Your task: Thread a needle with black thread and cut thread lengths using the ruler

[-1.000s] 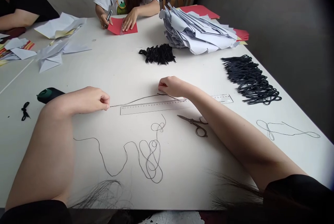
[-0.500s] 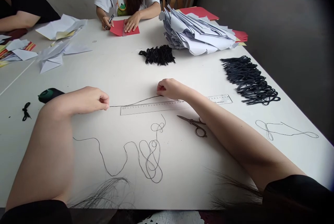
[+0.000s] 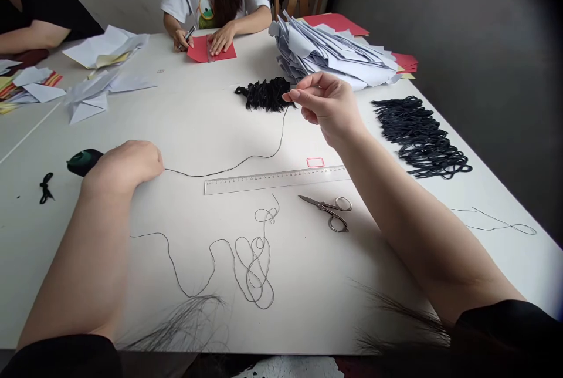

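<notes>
A thin black cord (image 3: 253, 156) runs slack between my two hands. At its left end my left hand (image 3: 139, 161) is closed on it, low over the table beside a dark green and black object (image 3: 85, 162). My right hand (image 3: 328, 103) is raised in a pinch, and the cord climbs to its fingertips in front of a heap of short black cords (image 3: 266, 95). Below the cord lies a clear ruler (image 3: 264, 181), partly hidden by my right forearm. Scissors (image 3: 324, 206) rest just beneath the ruler. A long loose cord (image 3: 214, 263) lies in curls nearer me.
A row of looped black cords (image 3: 420, 131) lies at right, above another thin cord (image 3: 495, 226). White paper stacks (image 3: 334, 55) stand at the back. Across the table, a person's hands hold a pen and red paper (image 3: 224, 52). Folded papers (image 3: 105, 46) and a small black knot (image 3: 46, 187) are at left.
My right hand has risen away from the ruler, up and to the right, lifting its end of the cord. My left hand has shifted slightly left. More of the ruler and scissors shows.
</notes>
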Motion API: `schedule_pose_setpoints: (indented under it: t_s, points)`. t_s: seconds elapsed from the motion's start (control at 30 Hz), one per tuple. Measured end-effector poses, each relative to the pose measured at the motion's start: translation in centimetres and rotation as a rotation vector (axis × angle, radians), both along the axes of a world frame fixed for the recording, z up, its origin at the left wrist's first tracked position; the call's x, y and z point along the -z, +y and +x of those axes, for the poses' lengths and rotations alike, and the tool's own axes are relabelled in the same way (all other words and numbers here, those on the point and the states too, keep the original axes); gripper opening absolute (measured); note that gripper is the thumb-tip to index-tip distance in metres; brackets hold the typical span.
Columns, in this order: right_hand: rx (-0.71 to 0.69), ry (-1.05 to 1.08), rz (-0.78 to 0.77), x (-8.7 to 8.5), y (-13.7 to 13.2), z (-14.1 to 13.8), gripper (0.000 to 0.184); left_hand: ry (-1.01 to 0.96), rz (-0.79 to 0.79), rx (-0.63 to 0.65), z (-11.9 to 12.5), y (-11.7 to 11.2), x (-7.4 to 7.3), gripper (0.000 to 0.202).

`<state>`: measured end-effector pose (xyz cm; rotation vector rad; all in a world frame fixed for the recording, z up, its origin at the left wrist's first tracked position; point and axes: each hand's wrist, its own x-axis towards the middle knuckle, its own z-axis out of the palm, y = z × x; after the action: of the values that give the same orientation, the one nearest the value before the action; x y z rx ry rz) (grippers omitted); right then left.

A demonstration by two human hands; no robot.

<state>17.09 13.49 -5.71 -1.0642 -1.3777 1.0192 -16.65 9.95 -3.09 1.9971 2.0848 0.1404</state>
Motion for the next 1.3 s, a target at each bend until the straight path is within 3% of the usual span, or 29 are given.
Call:
schedule_pose_setpoints:
  t_s: [0.03,0.07,0.1,0.17,0.2,0.27,0.37,0.57,0.8,0.87,0.97,1.1,1.3]
  points:
    - [-0.017,-0.016,0.012,-0.6,-0.7,-0.3,0.023,0.096,0.087,-0.063,0.9,-0.2,0.0,0.012]
    - [-0.041,-0.037,0.022,-1.2,-1.5,-0.7,0.024,0.079,0.220,-0.005,2.0,-0.5,0.0,0.021]
    - [-0.073,-0.059,0.027,-1.6,-2.3,-1.3,0.024,-0.049,0.343,0.079,3.3,-1.0,0.0,0.028]
    - [-0.158,-0.093,0.030,-2.2,-4.2,-2.4,0.025,-0.535,0.449,0.213,6.3,-2.1,0.1,0.034]
    - [-0.203,-0.097,0.035,-2.3,-5.0,-3.0,0.024,-0.845,0.417,0.242,7.7,-2.8,0.2,0.033]
    - [-0.286,-0.068,0.060,-2.2,-6.4,-3.9,0.023,-1.292,0.169,0.312,10.0,-3.9,0.7,0.028]
    - [-0.359,0.041,0.116,-1.7,-7.4,-4.6,0.026,-1.541,-0.051,0.306,11.6,-5.0,1.6,0.026]
    - [-0.325,0.194,0.020,-0.4,-7.3,-4.9,0.041,-1.597,-0.225,0.184,11.4,-5.1,2.7,0.029]
    - [-0.278,0.152,0.014,0.3,-8.3,-4.5,0.038,-1.570,-0.336,0.109,12.0,-5.5,3.1,0.021]
    - [-0.166,0.014,0.103,0.7,-8.4,-4.1,0.026,-1.578,-0.320,0.088,11.9,-5.4,3.0,0.018]
    - [-0.031,-0.448,0.197,1.8,-8.6,-3.4,0.011,-1.631,-0.245,0.040,11.7,-5.1,2.9,0.013]
    - [-0.239,-0.991,0.057,3.6,-9.2,-2.9,0.008,-1.674,-0.196,-0.019,11.7,-4.8,3.0,0.011]
    - [-0.358,-1.144,-0.038,4.2,-9.6,-3.3,0.009,-1.639,-0.197,-0.081,12.0,-4.6,3.8,0.010]
